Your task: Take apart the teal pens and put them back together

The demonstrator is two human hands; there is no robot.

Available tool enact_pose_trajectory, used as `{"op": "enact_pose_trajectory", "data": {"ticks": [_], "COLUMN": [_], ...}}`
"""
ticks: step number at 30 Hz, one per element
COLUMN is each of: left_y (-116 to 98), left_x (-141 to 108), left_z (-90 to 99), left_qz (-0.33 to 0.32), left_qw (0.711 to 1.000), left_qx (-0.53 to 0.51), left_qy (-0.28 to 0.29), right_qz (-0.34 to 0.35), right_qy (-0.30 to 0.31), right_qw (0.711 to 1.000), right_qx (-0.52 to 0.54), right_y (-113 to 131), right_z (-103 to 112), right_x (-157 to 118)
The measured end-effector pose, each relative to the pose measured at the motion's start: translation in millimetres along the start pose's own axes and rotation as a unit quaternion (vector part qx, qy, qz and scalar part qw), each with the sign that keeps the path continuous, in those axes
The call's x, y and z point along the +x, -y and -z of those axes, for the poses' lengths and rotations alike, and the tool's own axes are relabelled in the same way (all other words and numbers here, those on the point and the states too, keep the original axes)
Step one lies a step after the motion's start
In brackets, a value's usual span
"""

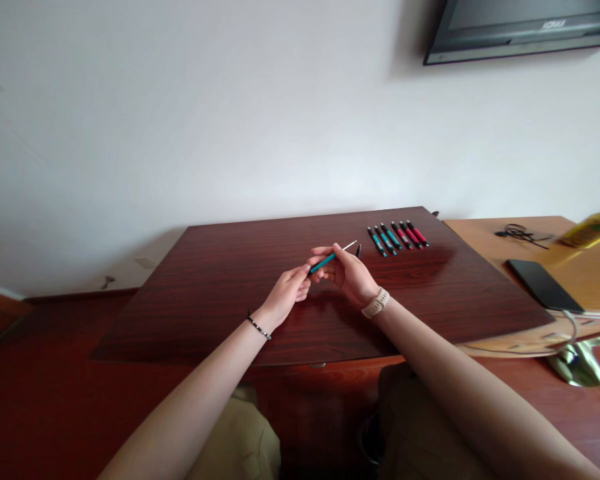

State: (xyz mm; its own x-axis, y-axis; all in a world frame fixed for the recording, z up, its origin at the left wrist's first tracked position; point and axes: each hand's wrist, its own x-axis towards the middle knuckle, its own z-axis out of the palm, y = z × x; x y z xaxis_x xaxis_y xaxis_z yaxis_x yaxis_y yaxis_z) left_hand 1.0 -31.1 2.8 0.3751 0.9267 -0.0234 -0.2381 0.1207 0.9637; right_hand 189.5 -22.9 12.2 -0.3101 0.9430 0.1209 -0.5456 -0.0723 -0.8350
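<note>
Above the dark wooden table (240, 267), a teal pen (323, 263) is held between both hands, slanting up to the right. My left hand (287, 293) is closed on its dark lower end. Around the upper part of the barrel, my right hand (350, 273) has its thumb and fingers closed. A thin pale refill (350, 245) sticks out beyond the barrel by the right fingers. Just past them a small black pen part (359, 251) shows; whether it is held or lies on the table, I cannot tell.
Several pens lie in a row at the back right, teal ones (384, 240) beside red ones (411, 235). On the lighter desk (480, 240) to the right are a black phone-like slab (545, 287), a black cable (523, 233) and a yellow can (590, 230). A screen (525, 30) hangs above.
</note>
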Motion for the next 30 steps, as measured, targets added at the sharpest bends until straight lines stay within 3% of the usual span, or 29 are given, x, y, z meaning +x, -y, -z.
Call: {"op": "enact_pose_trajectory", "data": {"ticks": [4, 7, 12, 20, 25, 30], "left_y": [-5, -11, -16, -19, -19, -17], "left_x": [-1, -2, -2, -5, -6, -6], "left_z": [-2.8, -5.1, -3.6, -5.5, -6.9, -8.4], "left_qz": [0.024, 0.023, -0.009, -0.027, 0.003, 0.060], "left_qw": [0.998, 0.996, 0.999, 1.000, 0.999, 0.995], "left_qx": [-0.062, -0.089, -0.035, -0.004, -0.042, -0.054], "left_qy": [-0.008, -0.008, -0.006, -0.004, 0.012, 0.055], "right_qz": [-0.025, -0.066, -0.116, -0.001, -0.010, 0.042], "right_qy": [-0.043, -0.076, -0.035, 0.005, -0.037, -0.090], "right_qw": [0.992, 0.971, 0.942, 0.989, 0.993, 0.995], "right_qx": [0.112, 0.215, 0.312, 0.148, 0.115, 0.033], "right_y": [0, 3, 11, 14, 16, 12], "right_z": [1, 2, 2, 2, 0, -1], "right_x": [4, 7, 2, -5, -2, 2]}}
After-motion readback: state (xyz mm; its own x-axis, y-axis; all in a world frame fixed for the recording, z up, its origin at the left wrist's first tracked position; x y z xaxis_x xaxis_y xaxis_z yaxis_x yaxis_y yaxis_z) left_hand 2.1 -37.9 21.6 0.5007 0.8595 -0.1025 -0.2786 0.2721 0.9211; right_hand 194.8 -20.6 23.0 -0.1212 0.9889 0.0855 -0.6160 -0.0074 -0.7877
